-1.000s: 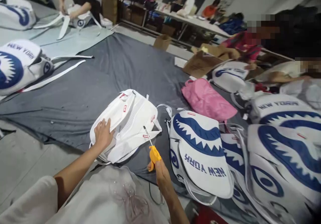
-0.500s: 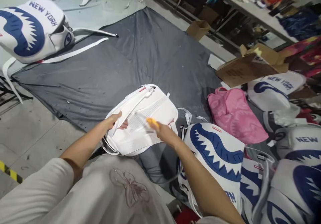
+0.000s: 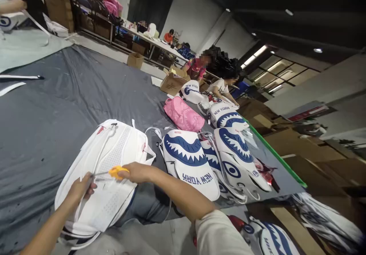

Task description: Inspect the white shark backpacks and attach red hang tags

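A white backpack (image 3: 95,148) lies on the grey cloth with its strapped, perforated back panel facing up. My left hand (image 3: 80,188) is closed around one of its shoulder straps (image 3: 101,152), at the lower left of the panel. In my right hand (image 3: 135,172) are orange-handled scissors (image 3: 116,172), held over the panel. Their metal blades point left and reach the strap close to my left fingers. Whether the blades are parted is too blurred to tell.
White shark-mouth backpacks (image 3: 187,159) stand at right, beside a pink bag (image 3: 183,114). Beyond are a cardboard box (image 3: 174,81) and two people (image 3: 197,66) at work. A green edge strip (image 3: 271,152) borders the table. Another person's arm (image 3: 13,6) shows at the upper left.
The view has swung up and right, bringing in the far room and people. The scissors have come nearer my left hand, their blades now at the strap.
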The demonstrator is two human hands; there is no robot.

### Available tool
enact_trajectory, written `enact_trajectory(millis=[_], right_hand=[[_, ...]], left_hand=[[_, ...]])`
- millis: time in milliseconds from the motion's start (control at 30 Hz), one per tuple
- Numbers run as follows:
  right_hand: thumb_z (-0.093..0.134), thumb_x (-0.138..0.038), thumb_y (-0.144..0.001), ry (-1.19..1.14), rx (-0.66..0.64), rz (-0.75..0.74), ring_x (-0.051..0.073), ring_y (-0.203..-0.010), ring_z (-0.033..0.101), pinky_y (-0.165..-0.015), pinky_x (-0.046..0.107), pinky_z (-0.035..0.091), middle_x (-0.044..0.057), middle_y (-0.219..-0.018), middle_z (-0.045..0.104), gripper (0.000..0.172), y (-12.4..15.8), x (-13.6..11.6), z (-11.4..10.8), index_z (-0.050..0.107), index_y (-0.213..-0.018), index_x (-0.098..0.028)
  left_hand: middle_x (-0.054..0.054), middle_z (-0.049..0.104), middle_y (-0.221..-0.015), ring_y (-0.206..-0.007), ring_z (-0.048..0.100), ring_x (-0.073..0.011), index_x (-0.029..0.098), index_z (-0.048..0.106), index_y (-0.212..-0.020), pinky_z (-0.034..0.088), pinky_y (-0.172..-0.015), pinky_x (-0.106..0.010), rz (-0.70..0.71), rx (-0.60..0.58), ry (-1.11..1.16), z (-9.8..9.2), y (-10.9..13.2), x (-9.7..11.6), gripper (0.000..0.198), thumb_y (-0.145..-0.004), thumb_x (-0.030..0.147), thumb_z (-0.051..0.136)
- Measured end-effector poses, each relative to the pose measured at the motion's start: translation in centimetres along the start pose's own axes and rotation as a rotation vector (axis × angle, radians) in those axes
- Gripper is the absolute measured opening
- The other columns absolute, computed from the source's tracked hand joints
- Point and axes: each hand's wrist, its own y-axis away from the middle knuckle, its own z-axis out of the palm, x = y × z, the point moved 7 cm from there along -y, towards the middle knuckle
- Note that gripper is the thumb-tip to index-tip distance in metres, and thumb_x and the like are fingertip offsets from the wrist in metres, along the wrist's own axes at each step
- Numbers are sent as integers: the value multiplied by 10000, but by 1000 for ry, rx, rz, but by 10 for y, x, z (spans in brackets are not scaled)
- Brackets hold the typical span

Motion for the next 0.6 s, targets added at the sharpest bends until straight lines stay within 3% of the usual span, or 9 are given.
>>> enact_trajectory(millis=[100,200,300,400,500,600], right_hand=[[430,-536,-997,46,-2,47,252,-954,659,-839,415,525,110,-1040,683,485,12,12,-2,622,-1189,-134],[372,-595,-985,75,-131,10,299,-982,664,-820,402,510,136,-1040,698,547,29,22,3,653,-1157,-158],[345,-597,-984,132,-233,4,305,-1030,660,-834,397,508,134,-1116,691,543,45,38,3,660,-1153,-189],[326,-550,-996,151,-141,84,318,-1066,651,-876,427,499,150,-1124,687,524,55,63,-13,666,-1137,-177],[337,-532,-994,125,-82,111,327,-1092,641,-897,439,490,168,-1153,680,517,65,86,-28,649,-1169,-157],[239,-471,-1025,112,-8,152,327,-1122,623,-927,461,468,190,-1179,668,549,81,106,-42,617,-1224,-127]], left_hand=[[-187,627,-1023,-836,631,-316,119,420,-1462,505,-698,-424,368,277,-676,13,30,30,701,-935,569,314],[-215,541,-1100,-945,577,-368,212,277,-1552,481,-753,-470,545,405,-1178,34,51,40,647,-978,512,269],[-237,494,-1230,-1057,540,-380,238,350,-1525,481,-809,-484,579,405,-1253,39,57,40,577,-991,455,317],[-226,274,-1524,-1363,334,-418,234,475,-1456,412,-982,-558,688,457,-1163,49,74,44,510,-986,405,374],[-190,153,-1612,-1452,225,-389,216,429,-1482,382,-1052,-545,800,348,-1151,90,97,35,589,-944,451,471],[-209,289,-1568,-1384,357,-374,173,358,-1518,469,-969,-489,787,212,-1235,132,107,11,686,-888,356,557]])
